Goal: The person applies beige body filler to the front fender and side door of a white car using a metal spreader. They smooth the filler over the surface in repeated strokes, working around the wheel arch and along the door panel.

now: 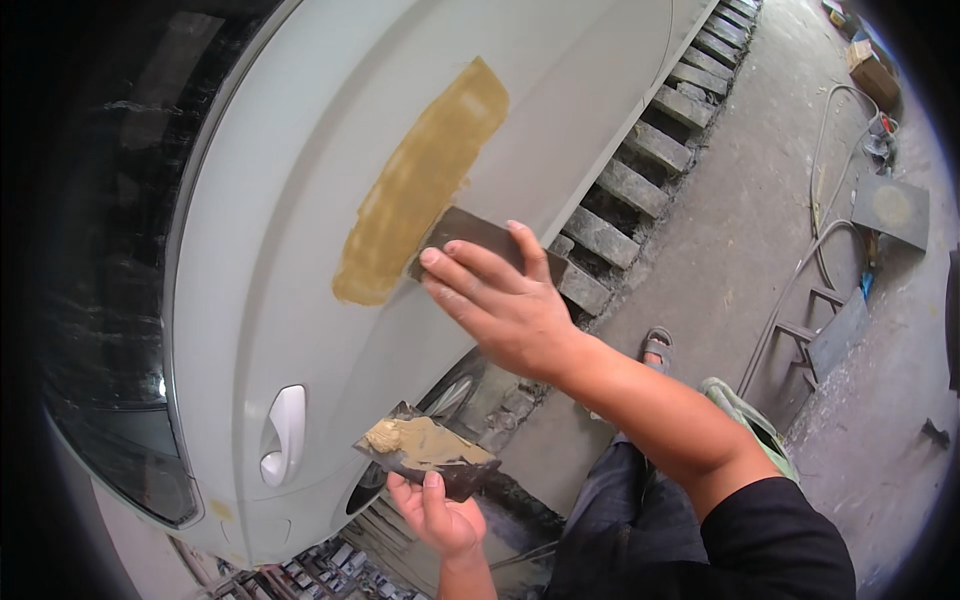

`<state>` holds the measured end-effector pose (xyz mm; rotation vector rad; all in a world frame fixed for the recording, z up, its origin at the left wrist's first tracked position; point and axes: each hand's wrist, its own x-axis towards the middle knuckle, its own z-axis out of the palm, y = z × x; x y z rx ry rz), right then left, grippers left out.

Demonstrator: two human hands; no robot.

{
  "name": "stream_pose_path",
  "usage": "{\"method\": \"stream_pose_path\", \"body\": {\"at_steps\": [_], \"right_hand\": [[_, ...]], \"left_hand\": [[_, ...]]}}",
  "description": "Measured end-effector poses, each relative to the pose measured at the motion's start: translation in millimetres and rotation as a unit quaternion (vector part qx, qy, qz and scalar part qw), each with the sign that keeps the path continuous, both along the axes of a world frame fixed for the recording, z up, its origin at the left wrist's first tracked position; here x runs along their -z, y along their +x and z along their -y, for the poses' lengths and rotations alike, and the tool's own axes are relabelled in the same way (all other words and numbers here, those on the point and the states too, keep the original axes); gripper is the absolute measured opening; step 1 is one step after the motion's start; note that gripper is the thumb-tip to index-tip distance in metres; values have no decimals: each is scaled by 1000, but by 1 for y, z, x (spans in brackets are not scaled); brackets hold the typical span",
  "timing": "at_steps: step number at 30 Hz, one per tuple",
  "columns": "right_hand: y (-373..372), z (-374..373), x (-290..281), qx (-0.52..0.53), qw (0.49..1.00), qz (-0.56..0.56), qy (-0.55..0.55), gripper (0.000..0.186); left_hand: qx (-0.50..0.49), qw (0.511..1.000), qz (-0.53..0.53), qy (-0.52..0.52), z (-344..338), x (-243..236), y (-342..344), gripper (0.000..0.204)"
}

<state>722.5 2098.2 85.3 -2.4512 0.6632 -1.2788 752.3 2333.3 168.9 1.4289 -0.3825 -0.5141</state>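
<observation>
A long patch of tan body filler (420, 190) lies smeared over the white car door (290, 200). My right hand (520, 310) grips a dark flat spreader (478, 233), fingers laid along its face. The spreader's edge meets the lower right side of the patch. Lower down, my left hand (440, 515) holds up a dark mixing plate (470, 482), pinched at its near edge with the thumb on top. A thick lump and a thin smear of tan putty (415, 438) cover much of that plate. The white door handle (290, 430) is left of the plate.
Dark window glass (110, 250) borders the door on the left. A slatted floor channel of concrete bars (632, 188) runs beside the car. Farther right are a looping hose (815, 150), a square grey panel (900, 212) and a cardboard box (875, 80). My sandaled foot (657, 347) stands on the floor.
</observation>
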Motion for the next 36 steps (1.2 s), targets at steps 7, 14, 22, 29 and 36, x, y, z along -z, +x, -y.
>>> {"method": "stream_pose_path", "body": {"at_steps": [7, 14, 22, 29, 36], "right_hand": [[2, -5, 7, 34, 999, 31, -19, 39], [-17, 42, 7, 25, 1000, 13, -2, 36], [-28, 45, 7, 16, 999, -18, -25, 38], [-26, 71, 1, 11, 999, -35, -9, 38], [-78, 7, -14, -134, 960, 81, 231, 50]], "left_hand": [[12, 1000, -5, -3, 2, 1, 0, 49], [8, 1000, -12, -6, 2, 2, 1, 47], [9, 1000, 3, -2, 5, 2, 4, 47], [15, 1000, 2, 0, 5, 1, 3, 48], [28, 997, -65, -22, 19, -13, -1, 49]]}}
